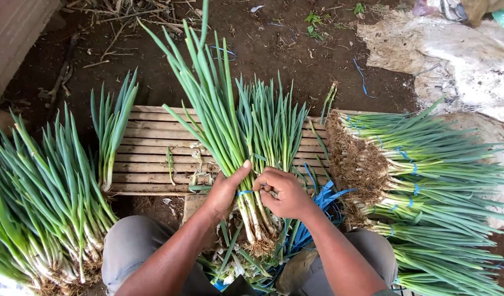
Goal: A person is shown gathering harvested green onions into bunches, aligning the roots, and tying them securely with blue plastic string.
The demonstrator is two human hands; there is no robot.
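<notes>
Head view: left hand [224, 192] grips a spring onion bunch [230, 137] upright over the slatted board [147, 153]; right hand [287, 194] pinches a blue tie strip [245, 192] at its stems. Risk: loose strip slips, stalks splay out

Slatted pallet [153, 148] on the dirt ground [274, 49], centre. Held bunch [230, 137] stands at its near edge, left hand [224, 192] and right hand [287, 193] around the stalks. Loose pile [38, 208] left of pallet, small bunch [112, 131] on its left end. Tied bundles [427, 192] stacked right; sack [454, 55] behind them.
</notes>
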